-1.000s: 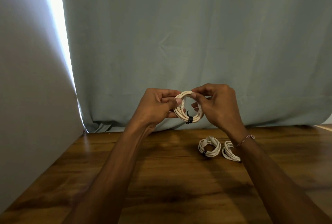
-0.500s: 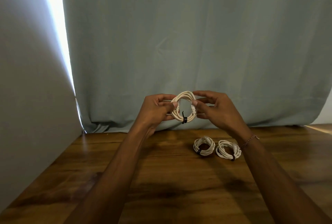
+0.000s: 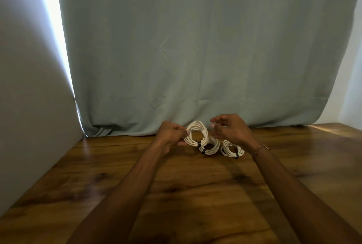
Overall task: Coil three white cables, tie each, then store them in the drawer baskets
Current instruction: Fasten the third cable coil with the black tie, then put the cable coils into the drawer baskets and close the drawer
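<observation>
My left hand (image 3: pixel 170 136) pinches the left side of a coiled white cable (image 3: pixel 196 133) bound with a black tie, holding it upright just above the wooden table (image 3: pixel 195 189). My right hand (image 3: pixel 230 129) hovers just right of that coil with fingers loosely curled and nothing in them. Two more tied white coils lie on the table: one (image 3: pixel 210 146) directly below and behind the held coil, the other (image 3: pixel 232 149) to its right, under my right wrist.
A pale blue-grey curtain (image 3: pixel 195 57) hangs along the table's far edge. A grey wall panel (image 3: pixel 29 106) stands on the left, with a bright gap of light beside it. No drawer or basket is in view.
My right hand has let go of the held coil and drawn slightly away. The coil, in my left hand, has come down toward the two coils on the table.
</observation>
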Demonstrator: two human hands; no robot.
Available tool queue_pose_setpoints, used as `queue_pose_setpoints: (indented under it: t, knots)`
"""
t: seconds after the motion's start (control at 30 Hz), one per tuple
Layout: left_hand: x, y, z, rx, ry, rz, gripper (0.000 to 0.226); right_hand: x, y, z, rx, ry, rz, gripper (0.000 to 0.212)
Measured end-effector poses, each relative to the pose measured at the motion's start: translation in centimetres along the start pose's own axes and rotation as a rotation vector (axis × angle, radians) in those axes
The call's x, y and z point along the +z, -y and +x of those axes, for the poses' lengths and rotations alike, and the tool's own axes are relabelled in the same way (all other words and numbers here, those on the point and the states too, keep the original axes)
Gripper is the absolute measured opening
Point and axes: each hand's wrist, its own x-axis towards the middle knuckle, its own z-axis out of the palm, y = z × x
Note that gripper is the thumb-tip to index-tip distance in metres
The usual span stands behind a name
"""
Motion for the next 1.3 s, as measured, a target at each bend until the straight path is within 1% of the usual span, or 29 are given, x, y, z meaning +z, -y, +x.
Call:
queue_pose_setpoints:
  t: [0.13,0.33,0.37,0.47,0.5,0.53,0.57,0.63,0.7,0.77,0.83,0.93,0.97,1.03,1.1,1.17,1.23,1.3]
  knots:
    - [0.5,2.5,0.7,-0.072,-0.013,0.039,0.017,-1.0,-1.5,-0.5,0.046,-0.026,-0.009,0.016]
    - [1.5,4.9,0.2,-0.167,-0.007,0.135,0.009,-2.0,-2.8,-1.9,0.084,-0.038,-0.015,0.012]
    - [1.6,5.2,0.2,-0.182,-0.006,0.156,0.012,-2.1,-2.9,-2.1,0.089,-0.042,-0.016,0.011]
    - [1.7,6.1,0.1,-0.208,-0.005,0.248,0.039,-2.7,-3.4,-2.6,0.113,-0.052,-0.02,0.002]
    - [1.7,6.3,0.1,-0.212,-0.004,0.286,0.044,-2.9,-3.6,-2.7,0.116,-0.056,-0.024,0.002]
    - [1.6,6.2,0.0,-0.215,-0.006,0.327,0.043,-3.1,-3.8,-2.8,0.119,-0.063,-0.033,0.002]
    - [1.6,5.9,-0.2,-0.215,-0.009,0.376,0.037,-3.4,-4.2,-2.7,0.121,-0.074,-0.033,0.002]
    - [1.6,5.2,-0.5,-0.189,-0.021,0.521,0.022,-3.9,-4.7,-2.6,0.135,-0.091,-0.035,0.004]
    - [1.8,4.4,-0.4,-0.123,-0.055,0.639,0.026,-4.3,-5.5,-2.5,0.16,-0.118,-0.056,0.006]
    - [2.3,3.6,0.0,-0.066,-0.079,0.645,0.038,-4.8,-6.7,-2.0,0.179,-0.178,-0.127,0.013]
    - [3.2,2.7,0.7,-0.031,-0.07,0.698,0.047,-5.4,-7.8,-1.5,0.208,-0.24,-0.238,0.025]
    - [5.1,2.3,2.3,0.002,-0.025,0.77,0.041,-5.6,-9.1,-0.9,0.291,-0.275,-0.417,0.05]
    - [5.7,2.5,2.9,0.011,-0.014,0.79,0.039,-5.4,-9.6,-0.7,0.319,-0.278,-0.463,0.055]
    - [6.8,2.9,4.2,0.015,0.014,0.848,0.041,-5.2,-10.2,-0.2,0.367,-0.255,-0.477,0.055]
    - [7.7,3.3,5.2,0.007,0.037,0.873,0.046,-4.8,-11.0,0.5,0.388,-0.192,-0.486,0.058]
    - [8.4,3.7,6.2,-0.003,0.053,0.892,0.05,-4.6,-11.4,1.0,0.398,-0.146,-0.541,0.055]
    - [8.8,4.0,6.8,-0.006,0.046,0.934,0.051,-4.4,-11.5,1.2,0.413,-0.154,-0.541,0.048]
    - [9.0,4.1,7.3,-0.028,0.044,0.935,0.041,-4.3,-11.8,1.5,0.448,-0.189,-0.469,0.044]
